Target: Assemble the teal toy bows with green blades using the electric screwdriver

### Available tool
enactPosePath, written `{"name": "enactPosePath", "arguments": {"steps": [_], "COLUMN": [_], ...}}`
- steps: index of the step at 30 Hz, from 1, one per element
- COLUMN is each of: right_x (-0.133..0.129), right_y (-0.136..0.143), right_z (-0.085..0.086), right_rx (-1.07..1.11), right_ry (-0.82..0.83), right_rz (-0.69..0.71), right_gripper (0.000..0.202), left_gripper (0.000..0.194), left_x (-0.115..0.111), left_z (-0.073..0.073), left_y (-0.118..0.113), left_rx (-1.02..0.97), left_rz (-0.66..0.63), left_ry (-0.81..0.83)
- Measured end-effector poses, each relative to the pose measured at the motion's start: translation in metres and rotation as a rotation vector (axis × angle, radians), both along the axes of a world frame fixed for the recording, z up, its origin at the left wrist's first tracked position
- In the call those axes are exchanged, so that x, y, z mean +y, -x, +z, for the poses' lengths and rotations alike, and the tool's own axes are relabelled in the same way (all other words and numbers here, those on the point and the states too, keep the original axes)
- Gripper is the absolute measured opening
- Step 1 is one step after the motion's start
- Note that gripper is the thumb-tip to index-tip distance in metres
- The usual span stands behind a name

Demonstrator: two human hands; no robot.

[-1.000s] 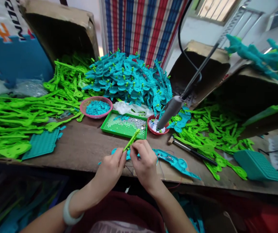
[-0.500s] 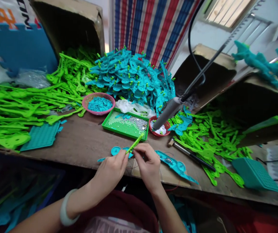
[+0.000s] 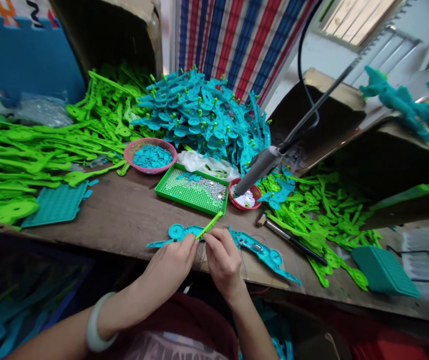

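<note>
My left hand (image 3: 175, 257) is closed, thumb and fingertips pinching a thin bright-green plastic strip (image 3: 210, 224) that points up and to the right. Close beside it, my right hand (image 3: 224, 257) is also closed, its fingertips at the same strip; whether a smaller piece sits in them is hidden. Behind and beneath both hands lies a long blue plastic part (image 3: 257, 248) with round discs, a small metal piece showing in its right half. Its middle is covered by my hands. A tan board (image 3: 257, 272) is partly visible under it.
A green tray (image 3: 190, 202) of small metal bits stands ahead, between a pink basket (image 3: 126, 155) and a red basket (image 3: 254, 205). A grey tool (image 3: 257, 172) hangs over the red one. A hammer (image 3: 293, 240) lies right. Green parts (image 3: 19, 155) and blue parts (image 3: 207, 115) are heaped around.
The view has shifted slightly. My right hand has curled in more, with its fingertips closer to the green strip. The left hand keeps its pinch.
</note>
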State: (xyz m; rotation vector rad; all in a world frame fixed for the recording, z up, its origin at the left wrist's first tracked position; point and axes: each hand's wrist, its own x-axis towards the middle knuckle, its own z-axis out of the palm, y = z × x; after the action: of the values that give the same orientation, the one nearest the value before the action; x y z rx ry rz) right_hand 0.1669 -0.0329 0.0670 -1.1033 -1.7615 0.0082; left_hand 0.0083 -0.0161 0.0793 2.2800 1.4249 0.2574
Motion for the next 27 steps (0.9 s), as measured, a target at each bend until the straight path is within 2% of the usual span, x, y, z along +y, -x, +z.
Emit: {"name": "enactPosePath", "arguments": {"steps": [4, 10, 13, 16, 18, 20, 22, 24, 27], "right_x": [-0.002, -0.01, -0.013, -0.011, -0.008, -0.004, -0.001, 0.002, 0.013], "right_y": [0.003, 0.012, 0.013, 0.01, 0.006, 0.003, 0.0, -0.003, -0.006], "right_z": [0.002, 0.003, 0.0, -0.002, -0.001, 0.0, 0.002, 0.003, 0.01], "right_rx": [0.149, 0.448, 0.573, 0.722, 0.903, 1.075, 1.154, 1.141, 1.052], "right_ry": [0.056, 0.211, 0.289, 0.431, 0.586, 0.762, 0.903, 0.966, 0.964], "right_rz": [-0.011, -0.083, -0.099, -0.02, 0.091, 0.198, 0.254, 0.258, 0.26], "right_gripper": [0.023, 0.017, 0.012, 0.004, 0.013, 0.028, 0.04, 0.046, 0.044], "left_gripper": [0.029, 0.033, 0.033, 0.036, 0.036, 0.036, 0.036, 0.035, 0.035], "left_x": [-0.002, -0.007, -0.012, -0.015, -0.016, -0.017, -0.018, -0.018, -0.01], "left_z": [-0.007, -0.012, -0.012, -0.012, -0.012, -0.013, -0.015, -0.017, -0.011], "left_y": [0.002, -0.001, -0.002, -0.001, 0.001, 0.003, 0.004, 0.006, 0.014], "left_rx": [-0.055, -0.358, -0.406, -0.377, -0.374, -0.388, -0.405, -0.421, -0.486], "left_rz": [-0.027, -0.02, -0.016, -0.042, -0.07, -0.1, -0.124, -0.126, -0.127], "left_ry": [-0.018, -0.066, -0.153, -0.263, -0.285, -0.271, -0.244, -0.186, 0.042]}}
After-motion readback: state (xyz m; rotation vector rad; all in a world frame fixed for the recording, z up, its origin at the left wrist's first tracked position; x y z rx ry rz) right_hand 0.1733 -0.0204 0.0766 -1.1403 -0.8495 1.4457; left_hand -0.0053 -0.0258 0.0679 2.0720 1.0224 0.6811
